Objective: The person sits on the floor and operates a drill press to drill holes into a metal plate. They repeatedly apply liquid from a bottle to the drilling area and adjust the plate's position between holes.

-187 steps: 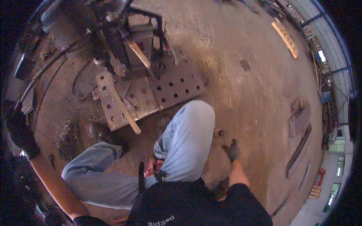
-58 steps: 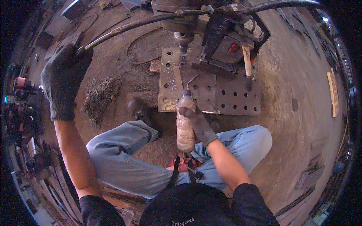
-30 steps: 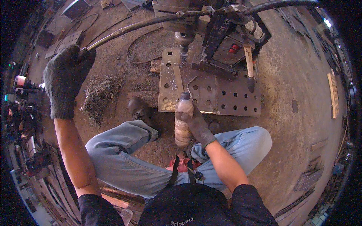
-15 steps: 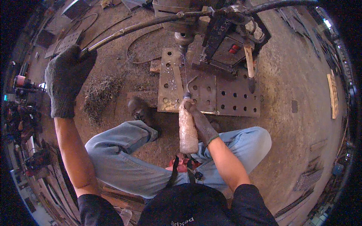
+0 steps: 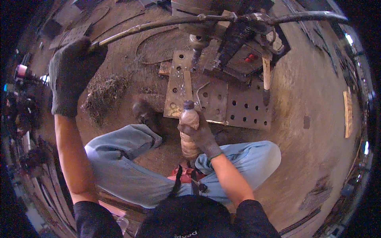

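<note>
My gloved left hand [image 5: 75, 75] is closed around the end of a long metal lever [image 5: 147, 28], raised at the far left. The lever runs across the top to a drilling machine [image 5: 242, 51]. My gloved right hand [image 5: 200, 133] grips a cloudy plastic bottle [image 5: 189, 119] with a dark cap, held upright between my knees, cap end toward the machine. Beyond the bottle lies a steel plate [image 5: 216, 109] with rows of round holes. Over its far part stands the drill's chuck [image 5: 197, 41]; the bit's tip is too blurred to make out.
A wooden-handled tool [image 5: 266, 73] with a dark end hangs at the machine's right side. Metal shavings [image 5: 105, 95] lie heaped left of the plate. My boot [image 5: 143, 113] is near its left corner. A wooden strip [image 5: 348, 115] lies far right.
My right hand has drawn the bottle back toward me and away from the chuck. The thin stream between bottle and drill no longer shows. My left hand stays on the lever.
</note>
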Demonstrator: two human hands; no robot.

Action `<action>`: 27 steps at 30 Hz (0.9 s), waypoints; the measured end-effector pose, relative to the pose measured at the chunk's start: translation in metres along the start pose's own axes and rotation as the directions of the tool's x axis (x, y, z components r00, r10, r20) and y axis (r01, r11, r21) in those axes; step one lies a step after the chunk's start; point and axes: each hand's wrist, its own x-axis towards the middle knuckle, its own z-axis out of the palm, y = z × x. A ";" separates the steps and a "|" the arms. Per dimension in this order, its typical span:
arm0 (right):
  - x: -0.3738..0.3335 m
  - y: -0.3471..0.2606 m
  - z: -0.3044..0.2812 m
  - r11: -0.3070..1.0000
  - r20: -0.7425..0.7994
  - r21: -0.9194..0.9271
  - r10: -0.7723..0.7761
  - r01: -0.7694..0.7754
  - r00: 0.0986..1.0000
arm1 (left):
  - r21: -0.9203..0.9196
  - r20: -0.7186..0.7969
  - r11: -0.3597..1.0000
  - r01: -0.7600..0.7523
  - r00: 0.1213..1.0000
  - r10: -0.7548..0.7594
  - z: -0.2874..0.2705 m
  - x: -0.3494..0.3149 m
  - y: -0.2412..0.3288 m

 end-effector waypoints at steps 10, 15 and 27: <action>0.006 -0.013 -0.014 0.656 0.208 0.569 0.468 -0.495 0.859 | -0.067 -0.070 0.996 -0.064 0.996 0.059 0.006 -0.001 -0.007; 0.005 -0.008 -0.022 0.677 0.185 0.547 0.477 -0.493 0.859 | -0.031 -0.079 0.999 -0.036 0.996 0.033 0.004 -0.002 0.001; 0.002 0.009 -0.002 0.999 0.126 -0.004 0.046 -0.046 0.991 | 0.106 -0.122 0.983 0.147 0.983 -0.134 -0.005 -0.003 0.018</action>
